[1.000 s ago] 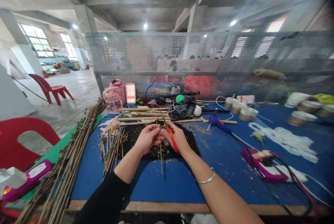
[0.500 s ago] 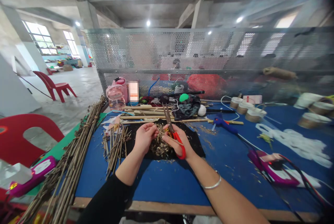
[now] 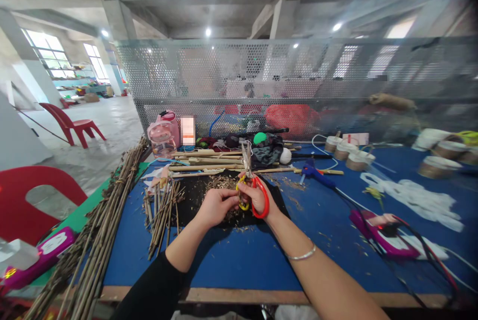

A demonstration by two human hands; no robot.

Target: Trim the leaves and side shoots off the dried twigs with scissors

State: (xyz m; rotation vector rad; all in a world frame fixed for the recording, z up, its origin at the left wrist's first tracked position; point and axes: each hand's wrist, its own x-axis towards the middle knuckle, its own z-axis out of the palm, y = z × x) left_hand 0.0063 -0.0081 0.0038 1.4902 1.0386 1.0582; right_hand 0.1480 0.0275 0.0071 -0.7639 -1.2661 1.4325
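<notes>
My right hand (image 3: 260, 198) is closed on a pair of scissors (image 3: 266, 200) with red and yellow handles, the blades pointing away from me. Close beside it, my left hand (image 3: 217, 206) has its thumb and fingers pinched together near the yellow handle. Whatever sits in that pinch is too small to make out. Both hands are above a black cloth (image 3: 190, 195) heaped with dry plant scraps (image 3: 220, 184). To the left of the cloth lie short cut twigs (image 3: 161, 220).
A long bundle of dry stalks (image 3: 108, 225) lies along the table's left side. Bamboo sticks (image 3: 209, 166) lie behind the cloth. Rightward are a blue glue gun (image 3: 317, 176), a purple power strip (image 3: 403, 246), a white cord coil (image 3: 418, 205) and several tubs (image 3: 359, 160).
The scissors have turned, and their yellow handle now shows between my hands. My left hand has come closer to my right hand. The view has shifted slightly.
</notes>
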